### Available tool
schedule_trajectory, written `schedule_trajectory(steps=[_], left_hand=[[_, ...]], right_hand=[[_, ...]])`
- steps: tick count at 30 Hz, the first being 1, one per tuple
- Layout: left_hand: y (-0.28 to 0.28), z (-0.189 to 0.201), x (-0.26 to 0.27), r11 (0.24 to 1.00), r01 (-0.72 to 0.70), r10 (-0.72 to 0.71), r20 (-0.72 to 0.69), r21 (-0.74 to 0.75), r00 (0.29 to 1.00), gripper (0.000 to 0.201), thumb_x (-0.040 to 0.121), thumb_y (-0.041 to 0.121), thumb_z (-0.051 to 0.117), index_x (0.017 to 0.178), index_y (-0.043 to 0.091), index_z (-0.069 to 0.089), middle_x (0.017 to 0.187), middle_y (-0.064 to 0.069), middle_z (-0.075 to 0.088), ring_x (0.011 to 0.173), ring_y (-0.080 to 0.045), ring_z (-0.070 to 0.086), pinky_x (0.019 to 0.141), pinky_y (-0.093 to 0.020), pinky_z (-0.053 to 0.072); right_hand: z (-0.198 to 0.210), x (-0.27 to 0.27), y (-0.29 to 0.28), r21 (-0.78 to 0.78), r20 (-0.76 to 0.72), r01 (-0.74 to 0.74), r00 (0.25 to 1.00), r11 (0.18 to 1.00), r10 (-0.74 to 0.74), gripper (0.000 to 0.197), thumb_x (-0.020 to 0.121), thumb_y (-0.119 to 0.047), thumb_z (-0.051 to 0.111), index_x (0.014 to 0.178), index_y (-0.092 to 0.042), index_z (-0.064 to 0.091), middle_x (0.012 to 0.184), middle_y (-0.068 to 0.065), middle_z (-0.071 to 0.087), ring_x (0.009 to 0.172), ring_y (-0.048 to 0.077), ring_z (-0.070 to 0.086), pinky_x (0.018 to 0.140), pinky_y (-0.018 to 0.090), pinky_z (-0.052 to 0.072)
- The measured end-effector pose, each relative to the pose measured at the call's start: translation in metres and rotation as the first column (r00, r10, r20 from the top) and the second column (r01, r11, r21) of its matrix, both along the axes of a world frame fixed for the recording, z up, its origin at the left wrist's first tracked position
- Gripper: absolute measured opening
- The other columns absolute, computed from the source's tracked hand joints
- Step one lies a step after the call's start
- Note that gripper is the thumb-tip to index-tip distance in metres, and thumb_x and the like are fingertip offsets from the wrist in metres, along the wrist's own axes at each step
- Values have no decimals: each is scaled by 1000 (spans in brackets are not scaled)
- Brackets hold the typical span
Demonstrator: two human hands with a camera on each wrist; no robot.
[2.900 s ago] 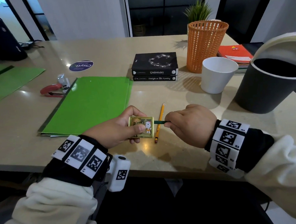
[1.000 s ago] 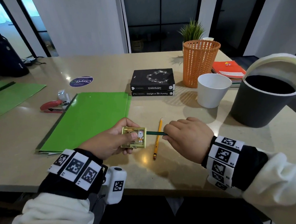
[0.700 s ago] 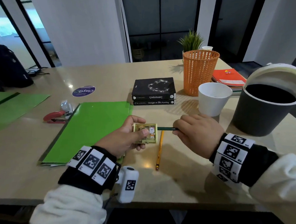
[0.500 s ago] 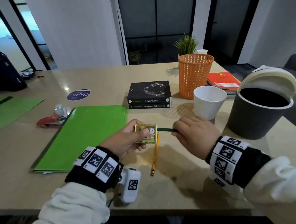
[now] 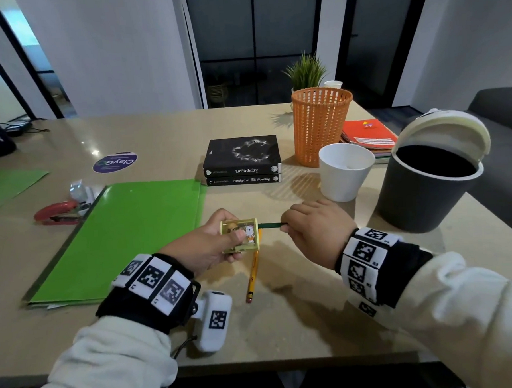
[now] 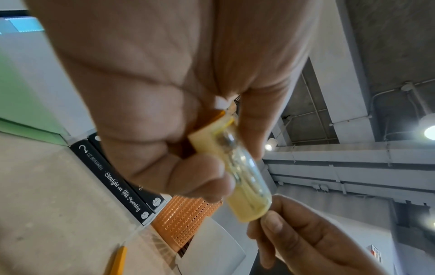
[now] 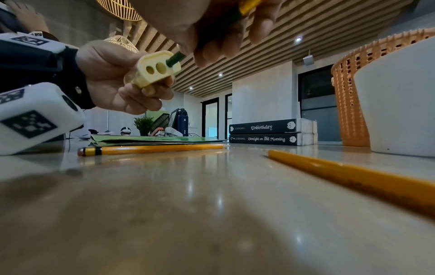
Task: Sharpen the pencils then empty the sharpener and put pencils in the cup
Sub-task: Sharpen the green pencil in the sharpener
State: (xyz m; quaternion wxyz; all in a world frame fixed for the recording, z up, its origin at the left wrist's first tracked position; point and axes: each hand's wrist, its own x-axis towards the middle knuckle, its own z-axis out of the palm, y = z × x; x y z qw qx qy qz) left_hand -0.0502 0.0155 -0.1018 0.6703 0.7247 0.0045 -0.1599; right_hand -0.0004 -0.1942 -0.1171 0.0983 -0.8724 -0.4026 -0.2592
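Observation:
My left hand (image 5: pixel 213 249) grips a small yellow sharpener box (image 5: pixel 241 235) with a cartoon sticker, held just above the table. My right hand (image 5: pixel 313 229) pinches a green pencil (image 5: pixel 269 225) whose tip sits in the outermost of the sharpener's (image 7: pixel 157 68) three holes. A yellow pencil (image 5: pixel 254 272) lies on the table under the sharpener, eraser end towards me. The right wrist view shows a second yellow pencil (image 7: pixel 353 178) lying under my right hand. The white cup (image 5: pixel 344 171) stands behind my right hand.
A dark bin (image 5: pixel 426 190) with its lid up stands at the right. An orange mesh basket (image 5: pixel 319 125), two stacked black books (image 5: pixel 242 160) and an orange notebook (image 5: pixel 369 134) are behind. A green folder (image 5: pixel 126 236) and a red stapler (image 5: pixel 57 213) lie to the left.
Both hands keep their hold, with the green pencil still in the sharpener. They have shifted slightly away from me over the yellow pencil, and the head view has tilted up.

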Motion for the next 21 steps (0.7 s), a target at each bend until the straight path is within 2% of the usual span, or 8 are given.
schedule_trajectory(steps=[5, 8, 11, 17, 21], left_hand=[[2, 6, 0, 997, 38, -42, 67, 63, 997, 11, 91, 7, 45, 92, 13, 36, 81, -10, 53, 54, -5, 56, 51, -14, 46], [4, 9, -3, 991, 67, -75, 68, 114, 995, 12, 89, 7, 49, 93, 13, 40, 86, -11, 57, 59, -6, 59, 55, -15, 49], [6, 9, -6, 989, 86, -93, 46, 122, 995, 11, 88, 8, 51, 94, 12, 43, 89, -11, 60, 63, -8, 61, 58, -15, 51], [4, 11, -8, 951, 116, -156, 120, 288, 980, 11, 90, 10, 52, 94, 12, 42, 85, -4, 60, 62, 1, 61, 61, -12, 48], [1, 9, -12, 935, 116, -177, 159, 336, 971, 12, 90, 13, 53, 95, 13, 42, 86, -2, 60, 63, 2, 60, 62, -11, 46]], right_hand=[[1, -1, 1, 6, 23, -3, 1000, 1000, 3, 30, 86, -28, 35, 76, -16, 61, 68, -4, 62, 59, 21, 60, 57, 25, 45], [1, 0, 0, 12, 14, -16, 1000, 1000, 16, 23, 85, -31, 39, 80, -18, 57, 69, -6, 62, 60, 20, 59, 58, 27, 45], [2, -2, -1, 25, 26, -42, 999, 999, 41, 20, 82, -36, 44, 76, -18, 50, 62, -7, 57, 55, 18, 56, 56, 26, 42], [3, -3, -2, 16, 22, -117, 993, 993, 116, 26, 84, -32, 42, 72, -14, 55, 61, -3, 59, 55, 22, 56, 53, 28, 42], [2, -2, -3, 27, -2, -133, 991, 991, 133, 29, 86, -32, 40, 73, -12, 57, 61, -2, 59, 53, 24, 56, 52, 28, 43]])
